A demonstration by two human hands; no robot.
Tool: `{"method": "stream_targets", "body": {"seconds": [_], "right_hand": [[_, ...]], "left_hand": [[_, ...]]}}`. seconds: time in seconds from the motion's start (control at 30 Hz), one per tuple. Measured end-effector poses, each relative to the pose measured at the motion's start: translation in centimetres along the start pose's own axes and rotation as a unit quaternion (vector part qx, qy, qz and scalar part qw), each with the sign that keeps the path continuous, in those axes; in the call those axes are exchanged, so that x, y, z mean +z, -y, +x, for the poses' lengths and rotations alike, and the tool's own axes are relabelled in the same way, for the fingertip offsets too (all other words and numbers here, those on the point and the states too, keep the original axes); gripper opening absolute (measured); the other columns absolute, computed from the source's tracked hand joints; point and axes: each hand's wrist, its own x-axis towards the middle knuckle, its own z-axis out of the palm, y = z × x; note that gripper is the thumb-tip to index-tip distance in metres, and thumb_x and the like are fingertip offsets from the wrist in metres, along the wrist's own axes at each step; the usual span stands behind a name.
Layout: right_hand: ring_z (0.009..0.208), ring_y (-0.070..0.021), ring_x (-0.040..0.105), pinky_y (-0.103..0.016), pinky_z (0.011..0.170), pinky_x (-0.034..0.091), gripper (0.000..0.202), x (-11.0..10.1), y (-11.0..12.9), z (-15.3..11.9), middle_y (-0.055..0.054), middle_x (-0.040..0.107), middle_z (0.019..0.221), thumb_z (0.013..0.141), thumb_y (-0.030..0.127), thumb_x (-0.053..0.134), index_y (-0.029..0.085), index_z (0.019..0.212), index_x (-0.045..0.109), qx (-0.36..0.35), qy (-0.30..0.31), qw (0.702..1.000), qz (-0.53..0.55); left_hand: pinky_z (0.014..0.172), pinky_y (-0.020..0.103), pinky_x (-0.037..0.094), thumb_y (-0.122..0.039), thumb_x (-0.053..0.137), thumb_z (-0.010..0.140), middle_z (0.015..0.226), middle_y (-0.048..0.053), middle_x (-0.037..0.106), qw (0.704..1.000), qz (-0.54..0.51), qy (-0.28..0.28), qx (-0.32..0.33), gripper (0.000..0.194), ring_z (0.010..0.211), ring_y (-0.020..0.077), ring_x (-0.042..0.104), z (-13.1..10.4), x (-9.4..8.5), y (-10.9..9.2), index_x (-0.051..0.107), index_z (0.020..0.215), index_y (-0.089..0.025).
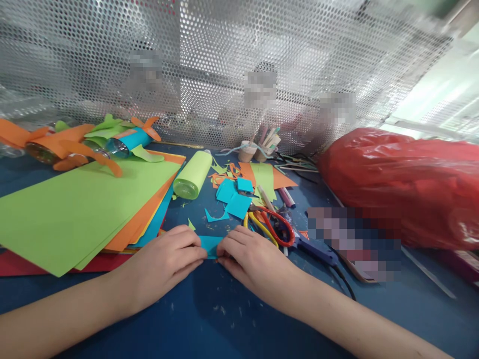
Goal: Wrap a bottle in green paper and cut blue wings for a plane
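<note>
Two bare hands: the left hand and right hand face each other, fingers bent and narrow, pinching one small, flat strip of bright blue paper.
Blue strip's place: directly between the fingertips, over the near part of the dark blue table; whether it touches the surface, I cannot tell.
Long axis: the visible part runs left to right, bridging the hands.
Nearer hand: neither; each touches its own end.
Beyond the right hand: scissors with red plastic handles and a yellow plastic handle, the latter partly covered.
Hidden: both strip ends, under the fingers; its full length and any fold stay unclear, as do the thumbs' positions.
Cut off: the light green paper sheets at left, the shiny red plastic bag at right.
</note>
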Motion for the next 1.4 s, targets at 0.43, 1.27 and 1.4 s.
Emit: {"method": "stream_targets", "body": {"seconds": [0.43,1.27,1.4], "right_hand": [[0.075,-0.0185,0.055,-0.029,0.069,0.045,0.008,0.25,-0.32,0.01,-0.005,0.066,0.081,0.088,0.010,0.060,0.016,0.084,0.064,-0.023,-0.008,1.000,-0.010],[0.070,-0.0147,0.056,-0.024,0.065,0.044,0.013,0.31,0.34,-0.17,-0.001,0.061,0.073,0.080,0.002,0.063,0.014,0.076,0.063,0.070,-0.005,0.994,0.086],[0.072,-0.0156,0.056,-0.025,0.065,0.044,0.012,0.19,0.25,-0.13,-0.002,0.062,0.076,0.081,0.002,0.064,0.014,0.079,0.062,0.048,-0.009,0.996,0.075]], "left_hand": [[0.079,0.035,0.048,-0.014,0.032,0.100,0.087,0.005,0.060,0.999,0.035,0.011,0.003,0.032,0.083,0.0192,0.052,0.08,-0.05,-0.34,0.064,0.100,-0.017],[0.087,0.034,0.044,-0.015,0.043,0.099,0.094,0.004,0.062,0.998,-0.056,0.024,0.007,0.020,0.092,0.0182,0.052,-0.02,-0.12,0.09,0.062,0.102,-0.018],[0.087,0.034,0.044,-0.015,0.041,0.099,0.093,0.004,0.062,0.999,-0.045,0.020,0.015,0.022,0.090,0.0176,0.050,0.01,-0.05,-0.05,0.063,0.102,-0.016]]}}
